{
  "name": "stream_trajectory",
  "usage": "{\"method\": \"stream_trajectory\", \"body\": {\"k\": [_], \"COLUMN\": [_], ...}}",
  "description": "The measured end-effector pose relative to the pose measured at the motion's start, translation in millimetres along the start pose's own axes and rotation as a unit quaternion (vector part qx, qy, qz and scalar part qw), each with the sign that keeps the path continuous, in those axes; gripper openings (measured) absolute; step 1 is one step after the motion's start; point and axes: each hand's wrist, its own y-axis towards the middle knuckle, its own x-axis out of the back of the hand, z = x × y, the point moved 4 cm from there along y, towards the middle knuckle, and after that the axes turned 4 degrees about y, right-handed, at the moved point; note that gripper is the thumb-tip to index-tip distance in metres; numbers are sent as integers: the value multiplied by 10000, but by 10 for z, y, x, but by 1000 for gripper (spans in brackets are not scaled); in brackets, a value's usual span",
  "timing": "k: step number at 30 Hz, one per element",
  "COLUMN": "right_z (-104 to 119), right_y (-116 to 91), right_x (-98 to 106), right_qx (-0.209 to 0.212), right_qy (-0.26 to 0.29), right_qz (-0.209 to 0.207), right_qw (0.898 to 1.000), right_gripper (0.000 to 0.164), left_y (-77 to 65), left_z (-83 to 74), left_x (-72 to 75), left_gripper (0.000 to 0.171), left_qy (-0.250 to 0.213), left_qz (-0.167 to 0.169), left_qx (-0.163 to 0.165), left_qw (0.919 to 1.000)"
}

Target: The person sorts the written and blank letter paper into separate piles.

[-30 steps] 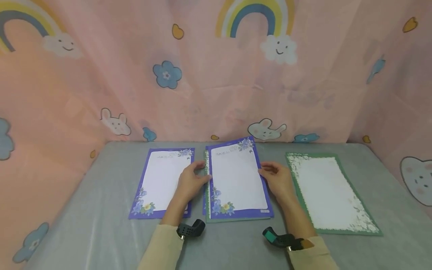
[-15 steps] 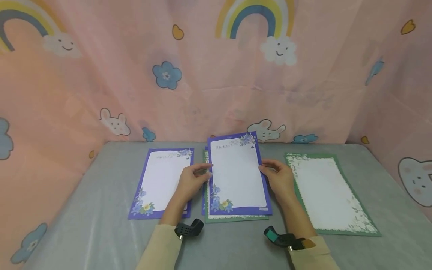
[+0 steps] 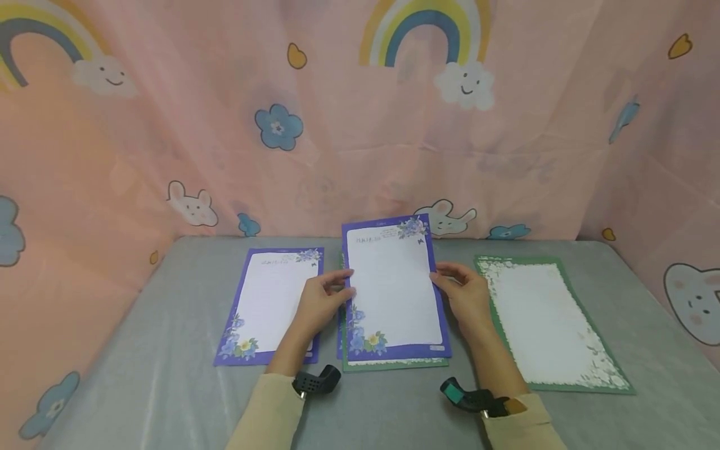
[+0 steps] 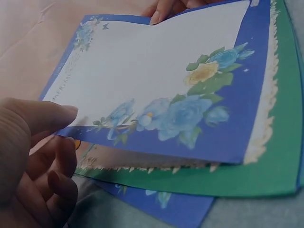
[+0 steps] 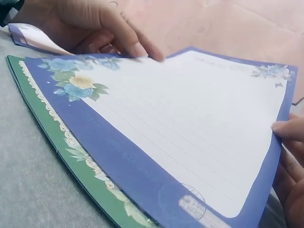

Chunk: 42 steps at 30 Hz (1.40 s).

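My left hand [image 3: 322, 301] and right hand [image 3: 465, 300] pinch opposite side edges of a purple-bordered sheet of letter paper [image 3: 394, 294] with blue flowers. That sheet is raised and bowed over a small stack, its far end tipped up. Under it shows a green-bordered sheet [image 4: 280, 161] with a white floral edge, and lower still another purple-bordered sheet [image 4: 183, 209]. In the left wrist view, the left thumb [image 4: 52, 116] lies on the sheet's face with the fingers below. The right wrist view shows the right thumb [image 5: 287, 129] at the edge; its other fingers are partly hidden.
A second purple-bordered sheet [image 3: 270, 306] lies to the left, partly under my left forearm. On the right lies a green-bordered sheet [image 3: 545, 325]. Both rest on a grey covered table [image 3: 169, 312]. A pink patterned curtain [image 3: 337, 144] hangs behind the table.
The held purple sheet has risen off the stack and shifted toward the back, baring more of the green sheet's near edge. Both hands keep their pinch at its sides; the other sheets stay put.
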Motion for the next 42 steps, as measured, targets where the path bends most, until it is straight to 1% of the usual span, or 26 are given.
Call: {"method": "stream_trajectory", "body": {"k": [4,8,11,15,18,20,24,28,31,36,42], "right_z": [18,65,115,158,173,184,228,303,367,439,478], "right_y": [-12,-37,-68,-94,-94,-88,-93,-122,-152,-170,-182], "right_x": [-9,-10,-12,-1,20,30,41,40,33,25,30], "right_qx": [103,438,725,900,912,934,1023,1055,1142,1313,1289], "right_qy": [220,381,295,-105,-364,-435,-320,-225,-157,-4,209], "right_qz": [87,231,484,762,881,963,1126,1150,1180,1268,1243], "right_qw": [9997,9980,9958,9930,9913,9900,9878,9875,9863,9832,9836], "right_gripper": [33,30,28,29,32,33,33,33,35,36,37], "left_y": [-7,-15,-23,-28,-32,-31,-30,-33,-46,-56,-66], "left_z": [-39,-81,-110,-148,-169,-178,-184,-218,-261,-302,-352], "left_x": [28,64,83,103,141,177,249,314,371,432,478], "left_gripper": [30,26,26,26,26,26,28,29,29,28,27], "left_qy": [-109,-211,-265,-215,-288,-360,-527,-528,-514,-579,-556], "left_qz": [-172,-384,-459,-494,-398,-289,-57,74,38,-100,-48], "left_qx": [-55,-43,44,227,330,328,298,277,244,281,276], "left_qw": [9998,9990,9986,9983,9983,9984,9982,9982,9984,9979,9981]}}
